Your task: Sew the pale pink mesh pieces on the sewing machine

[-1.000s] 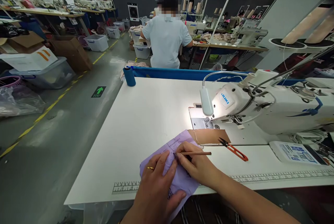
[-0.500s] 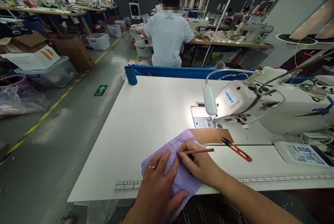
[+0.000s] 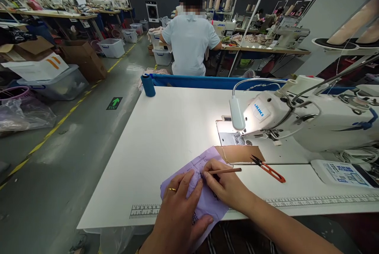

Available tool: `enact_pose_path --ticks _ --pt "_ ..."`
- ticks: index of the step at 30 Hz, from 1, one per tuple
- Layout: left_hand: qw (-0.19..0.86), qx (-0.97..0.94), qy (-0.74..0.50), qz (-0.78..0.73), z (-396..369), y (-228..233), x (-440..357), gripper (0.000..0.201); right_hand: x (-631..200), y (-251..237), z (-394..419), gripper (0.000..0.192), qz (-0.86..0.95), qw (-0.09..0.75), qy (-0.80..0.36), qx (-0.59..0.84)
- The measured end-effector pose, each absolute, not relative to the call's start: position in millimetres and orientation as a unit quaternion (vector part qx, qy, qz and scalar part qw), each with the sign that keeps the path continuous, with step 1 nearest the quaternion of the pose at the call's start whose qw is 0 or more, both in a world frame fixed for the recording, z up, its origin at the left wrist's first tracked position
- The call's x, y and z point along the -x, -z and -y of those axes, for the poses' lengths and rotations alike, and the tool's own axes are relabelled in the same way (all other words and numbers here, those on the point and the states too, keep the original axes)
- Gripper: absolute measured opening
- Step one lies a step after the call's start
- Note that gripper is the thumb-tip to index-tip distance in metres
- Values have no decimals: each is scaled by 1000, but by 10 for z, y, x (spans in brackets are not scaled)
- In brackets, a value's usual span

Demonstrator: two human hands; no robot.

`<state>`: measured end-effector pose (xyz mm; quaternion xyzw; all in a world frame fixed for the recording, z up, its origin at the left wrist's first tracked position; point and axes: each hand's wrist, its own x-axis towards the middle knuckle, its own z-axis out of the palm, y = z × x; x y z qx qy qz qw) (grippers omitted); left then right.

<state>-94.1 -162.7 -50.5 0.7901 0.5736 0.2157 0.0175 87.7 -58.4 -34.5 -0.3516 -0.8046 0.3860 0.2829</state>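
At the far left of the frame a clear plastic bin (image 3: 60, 84) sits on the floor with white cardboard (image 3: 35, 68) lying across its top; what is inside cannot be made out. Behind it stands a brown cardboard box (image 3: 84, 58), and further up the aisle a white tub (image 3: 111, 47), contents unclear. A yellow floor line (image 3: 68, 110) runs along the open grey aisle, which lies wide between these containers and the left edge of the white surface (image 3: 166, 127).

A blue thread cone (image 3: 147, 84) stands upright at the surface's far left corner. The middle of the surface is bare up to the blue rail (image 3: 207, 83) at its far edge.

At the lower centre, the left hand (image 3: 177, 214), ring on one finger, lies flat with fingers spread on a purple paper sheet (image 3: 204, 200) that overhangs the near edge over the printed ruler (image 3: 145, 210). The right hand (image 3: 225, 185) has its grip closed on a thin brown pencil (image 3: 225, 170), tip touching the sheet.

Just right lie a brown card piece (image 3: 239, 154) and orange thread snips (image 3: 268, 169), near the sewing machine (image 3: 310, 124) filling the right side.
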Motion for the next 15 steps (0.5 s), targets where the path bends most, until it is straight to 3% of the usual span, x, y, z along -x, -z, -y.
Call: enact_pose_path --ticks 7,12,15 --pt "2 -783 -221 -581 1630 509 924 73 -969 372 623 13 782 373 -373 331" --pt "-63 -815 -222 -532 1590 769 1104 73 -1382 -55 722 48 865 391 -251 189" --pt "-157 -809 -256 -505 1435 1099 1254 53 -1747 -506 683 52 855 455 -139 204"
